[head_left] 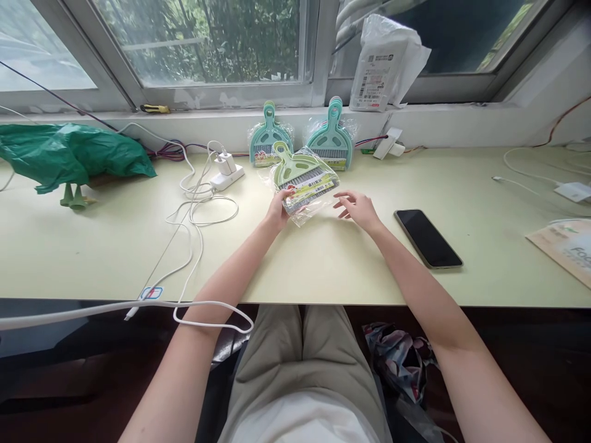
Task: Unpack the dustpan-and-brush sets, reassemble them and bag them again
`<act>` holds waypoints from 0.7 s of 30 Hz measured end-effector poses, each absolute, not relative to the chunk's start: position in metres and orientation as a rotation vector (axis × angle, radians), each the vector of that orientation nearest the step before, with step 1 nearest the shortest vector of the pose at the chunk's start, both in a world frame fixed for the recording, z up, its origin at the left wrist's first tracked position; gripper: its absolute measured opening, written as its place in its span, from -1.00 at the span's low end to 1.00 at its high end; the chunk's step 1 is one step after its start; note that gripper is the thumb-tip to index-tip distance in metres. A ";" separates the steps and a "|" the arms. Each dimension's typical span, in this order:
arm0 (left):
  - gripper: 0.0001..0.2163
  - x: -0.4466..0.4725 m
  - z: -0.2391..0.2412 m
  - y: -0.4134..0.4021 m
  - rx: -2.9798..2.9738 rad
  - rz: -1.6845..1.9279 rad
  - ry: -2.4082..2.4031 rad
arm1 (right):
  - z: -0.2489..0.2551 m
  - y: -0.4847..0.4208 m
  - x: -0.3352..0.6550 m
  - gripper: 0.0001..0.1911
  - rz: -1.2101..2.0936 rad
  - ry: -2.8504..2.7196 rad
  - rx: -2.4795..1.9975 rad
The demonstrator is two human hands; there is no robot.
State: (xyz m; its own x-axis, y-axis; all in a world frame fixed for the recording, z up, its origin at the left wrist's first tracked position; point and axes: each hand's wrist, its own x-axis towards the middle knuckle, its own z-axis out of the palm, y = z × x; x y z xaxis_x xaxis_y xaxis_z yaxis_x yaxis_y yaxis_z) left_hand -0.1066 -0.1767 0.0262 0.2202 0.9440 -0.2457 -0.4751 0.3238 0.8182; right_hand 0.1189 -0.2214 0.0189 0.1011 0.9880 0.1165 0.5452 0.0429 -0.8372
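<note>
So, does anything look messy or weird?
Yes: the thin white cables lie in untidy loops left of the lime-green, plastic-wrapped dustpan-and-brush set, some crossing the edge of the pale-yellow tabletop.

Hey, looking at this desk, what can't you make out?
All in the head view:
- Left hand: some fingers are hidden behind the wrapped green dustpan set.
- Left teal dustpan set: its lower right part is hidden by the green one.
- Green plastic bag: cut off by the left edge.
- Tan packet: cut off by the right edge.
- White package: its fine print is too small to read.
</note>
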 end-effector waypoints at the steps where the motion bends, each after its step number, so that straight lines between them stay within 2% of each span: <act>1: -0.74 -0.110 0.027 -0.174 0.671 1.101 0.830 | 0.017 -0.221 0.119 -0.70 0.461 -1.619 -1.623; 4: -0.75 -0.116 0.030 -0.170 0.644 1.142 0.784 | 0.012 -0.222 0.120 -0.58 -0.130 -1.791 -1.581; 7: -0.76 -0.118 0.029 -0.169 0.621 1.153 0.772 | 0.011 -0.222 0.121 -0.41 -0.348 -1.896 -1.515; 14: -0.77 -0.117 0.022 -0.171 0.719 1.021 0.727 | 0.008 -0.218 0.125 -0.34 -0.397 -2.037 -1.451; 21: -0.72 -0.119 0.022 -0.173 0.775 0.914 0.731 | 0.008 -0.215 0.131 -0.57 -0.294 -2.153 -1.367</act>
